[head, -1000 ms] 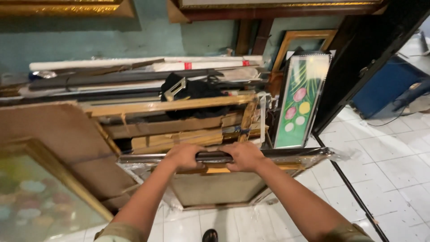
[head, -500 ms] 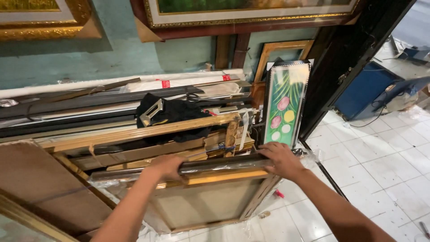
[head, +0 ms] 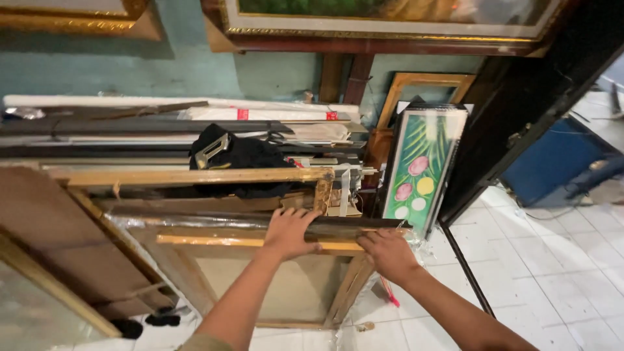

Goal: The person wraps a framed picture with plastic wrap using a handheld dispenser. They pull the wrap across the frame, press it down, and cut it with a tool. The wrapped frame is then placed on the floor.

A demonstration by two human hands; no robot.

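Two bare forearms, no watch or rings visible; hands uncovered; olive sleeve edge at the left arm's base

Gilt wooden frame (head: 260,242) under glossy plastic wrap, matt black cloth (head: 244,156), glossy white floor tiles (head: 546,279)

I see both hands on the top edge of the wrapped frame (head: 260,273): left hand (head: 292,231) mid-edge, right hand (head: 388,253) at its right corner (painting (head: 419,172) stands behind, rightward).
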